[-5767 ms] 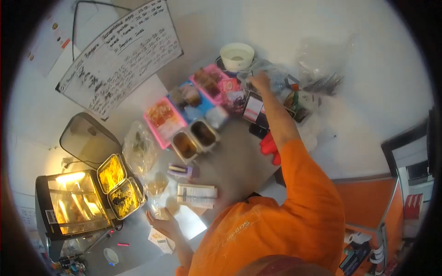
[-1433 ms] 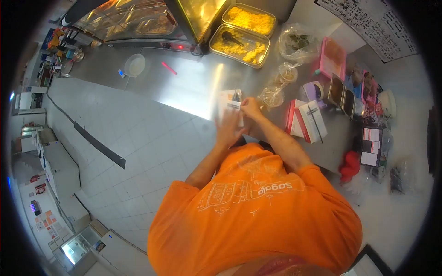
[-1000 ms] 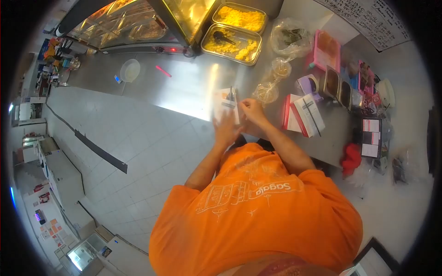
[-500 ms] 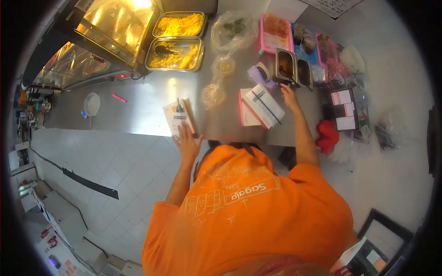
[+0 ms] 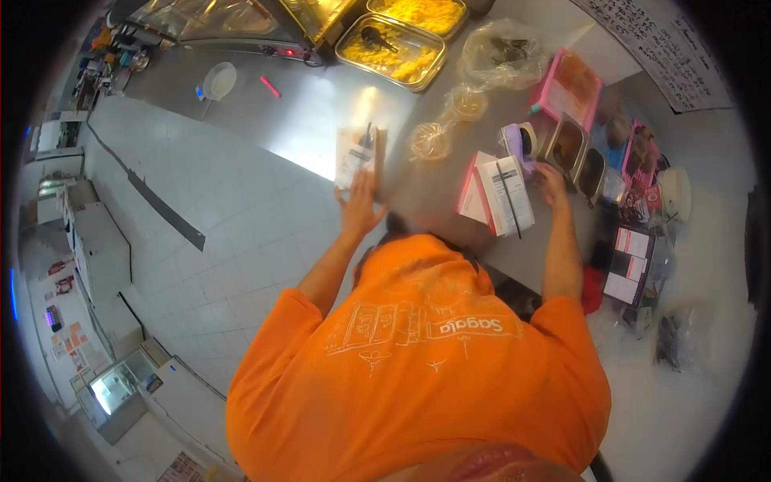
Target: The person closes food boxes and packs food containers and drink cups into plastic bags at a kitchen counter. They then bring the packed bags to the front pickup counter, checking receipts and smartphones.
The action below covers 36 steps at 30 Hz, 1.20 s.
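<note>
My left hand [image 5: 360, 205] lies with fingers spread on the lower edge of a white printed pad or booklet [image 5: 350, 154] at the counter's front edge. A dark pen-like item [image 5: 367, 136] lies on it. My right hand [image 5: 552, 185] reaches over the counter, fingers extended toward the near end of a purple tape dispenser [image 5: 511, 143]; whether they touch it I cannot tell. Left of that hand sits a stack of white and pink printed pads [image 5: 504, 197], with a dark band or stick across the top one.
Glass trays of yellow food [image 5: 401, 71], plastic bags [image 5: 502, 52], a pink tray [image 5: 566, 87] and metal containers [image 5: 566, 145] line the back. A clear tub [image 5: 219, 81] and a pink marker [image 5: 271, 87] lie left. A dark board with papers [image 5: 629, 261] stands right.
The camera view has turned, so the counter appears tilted and shifted right. My right hand has come closer to the tape dispenser's near end. My left hand stays on the pad.
</note>
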{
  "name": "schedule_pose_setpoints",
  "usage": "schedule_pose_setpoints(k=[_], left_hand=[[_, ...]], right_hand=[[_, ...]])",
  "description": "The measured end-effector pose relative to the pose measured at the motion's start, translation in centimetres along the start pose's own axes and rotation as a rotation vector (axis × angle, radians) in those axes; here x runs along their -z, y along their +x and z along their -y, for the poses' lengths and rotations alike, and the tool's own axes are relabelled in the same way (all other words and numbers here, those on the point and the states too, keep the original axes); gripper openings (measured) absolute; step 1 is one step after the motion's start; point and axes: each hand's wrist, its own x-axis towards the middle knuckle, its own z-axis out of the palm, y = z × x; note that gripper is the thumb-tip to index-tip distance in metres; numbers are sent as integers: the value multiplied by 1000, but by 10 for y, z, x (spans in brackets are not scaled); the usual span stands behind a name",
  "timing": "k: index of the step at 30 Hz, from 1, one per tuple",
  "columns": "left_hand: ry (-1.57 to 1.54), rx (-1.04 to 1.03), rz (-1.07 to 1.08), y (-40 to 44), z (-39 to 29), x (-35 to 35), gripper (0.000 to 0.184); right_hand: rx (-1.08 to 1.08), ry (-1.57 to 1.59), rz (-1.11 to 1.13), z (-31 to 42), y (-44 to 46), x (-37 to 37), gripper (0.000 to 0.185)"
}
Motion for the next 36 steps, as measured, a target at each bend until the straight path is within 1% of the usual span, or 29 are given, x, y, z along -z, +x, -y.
schedule_pose_setpoints(k=[3,5,6,9,12,15,17,18,19,20,21,23,26,29,32,35,36], left_hand=[[-5,-16,-11,4,6,-7,97],[-22,-22,27,-2,8,-10,96],[-44,-27,14,-6,8,-9,96],[-88,-49,-19,-11,8,-7,95],[-96,-89,-27,-8,12,-6,94],[-118,-135,-20,-14,18,-6,93],[-137,-172,-19,-16,22,-2,91],[-137,-209,-17,-15,25,0,90],[-137,-245,-15,-17,28,2,88],[-138,-279,-11,-19,31,2,87],[-118,-298,-8,-20,34,0,87],[-74,-338,-5,-20,40,-6,85],[-9,-384,19,-20,49,-11,82],[-83,-373,-24,-21,50,-8,79],[-121,-334,16,-22,46,3,77],[-88,-319,14,-20,45,-2,75],[-83,-304,12,-20,46,-7,74]], right_hand=[[152,268,51,-24,-13,7,12],[136,52,-46,-52,-3,33,10],[125,-55,-95,-53,-7,31,10],[276,-1065,-418,-32,-11,23,11],[264,-1281,-717,-8,-50,-6,13],[739,-895,-767,23,-92,-97,15],[625,-646,-316,36,-116,-203,18],[644,-434,-28,9,-101,-246,24],[391,-765,-66,34,-132,-322,26],[491,-745,104,-3,-100,-353,26],[394,-866,246,-20,-78,-384,30],[327,-940,248,-55,-44,-424,36],[259,-1151,96,-84,-7,-440,39],[440,-1301,53,-31,-55,-436,45],[-58,-1102,217,-45,-29,-411,49],[62,-419,277,-104,-26,-395,44],[-19,-159,274,-105,-44,-396,41]])
